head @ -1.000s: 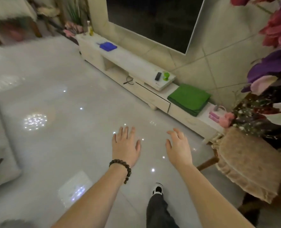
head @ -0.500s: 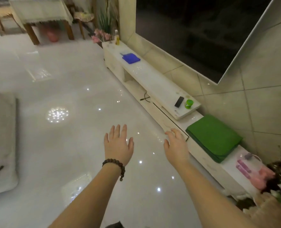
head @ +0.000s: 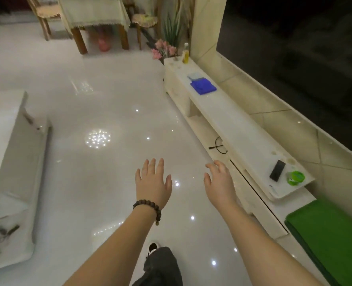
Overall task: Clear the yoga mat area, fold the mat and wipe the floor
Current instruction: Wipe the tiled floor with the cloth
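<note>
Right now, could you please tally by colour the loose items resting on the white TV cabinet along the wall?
Green: 2, folded green mat and green round container
Blue: 1, blue folded cloth
Black: 1, black remote
Yellow: 1, yellow bottle
Total: 5
Not counted: the pale sheet under the cloth and the black cable on the lower shelf.

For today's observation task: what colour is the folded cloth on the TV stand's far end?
Blue, clearest in the head view.

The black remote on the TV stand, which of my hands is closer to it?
Right. Your right hand hovers open beside the stand's front edge, left of the black remote. Your left hand is farther left, over open floor.
</note>
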Demonstrator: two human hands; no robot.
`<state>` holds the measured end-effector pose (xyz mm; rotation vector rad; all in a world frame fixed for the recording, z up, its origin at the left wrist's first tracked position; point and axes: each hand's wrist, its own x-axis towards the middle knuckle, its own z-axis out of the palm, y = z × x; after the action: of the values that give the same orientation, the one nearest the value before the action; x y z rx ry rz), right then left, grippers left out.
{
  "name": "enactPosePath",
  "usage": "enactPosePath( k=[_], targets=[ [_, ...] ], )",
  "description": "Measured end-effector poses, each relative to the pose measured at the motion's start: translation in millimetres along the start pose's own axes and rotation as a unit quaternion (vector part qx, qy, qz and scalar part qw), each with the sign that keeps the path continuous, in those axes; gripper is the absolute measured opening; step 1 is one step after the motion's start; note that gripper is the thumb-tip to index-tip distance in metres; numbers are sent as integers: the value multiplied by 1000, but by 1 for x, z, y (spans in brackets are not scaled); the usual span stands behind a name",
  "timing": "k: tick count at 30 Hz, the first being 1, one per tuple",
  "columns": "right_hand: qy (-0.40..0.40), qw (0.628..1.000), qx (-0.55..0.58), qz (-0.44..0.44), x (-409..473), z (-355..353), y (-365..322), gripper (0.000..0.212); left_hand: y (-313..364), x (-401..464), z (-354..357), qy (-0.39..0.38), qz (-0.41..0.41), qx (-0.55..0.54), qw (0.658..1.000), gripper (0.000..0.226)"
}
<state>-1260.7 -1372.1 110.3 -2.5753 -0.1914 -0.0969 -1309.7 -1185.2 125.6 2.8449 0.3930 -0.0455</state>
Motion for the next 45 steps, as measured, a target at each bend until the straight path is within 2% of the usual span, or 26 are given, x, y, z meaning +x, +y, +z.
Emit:
enactPosePath(
  k=[5, 9, 15, 21, 31, 37, 45],
  targets=[
    [-10, 1000, 3, -11, 132, 26, -56, 31, -34, 127, -37, -2, -9, 10, 1000, 59],
    [-19, 1000, 8, -8, 213, 46, -74, 32, -42, 214, -47, -1, -11, 0, 1000, 59],
    [-38, 999, -8, 22, 336, 74, -55, 35, -31, 353, -38, -7, -4, 1, 1000, 59],
    [-35, 999, -8, 34, 502, 97, -23, 35, 1, 523, -25, -11, 4, 16, 1000, 60],
    [-53, 997, -13, 60, 739, 106, -9, 35, 38, 758, -43, -34, -14, 18, 999, 60],
    [-75, 994, -12, 78, 845, 149, -5, 35, 37, 883, -29, -60, -16, 23, 998, 61],
    [-102, 981, -45, 156, 1011, 219, 2, 39, 12, 1078, 5, -123, 13, 25, 992, 62]
  ],
)
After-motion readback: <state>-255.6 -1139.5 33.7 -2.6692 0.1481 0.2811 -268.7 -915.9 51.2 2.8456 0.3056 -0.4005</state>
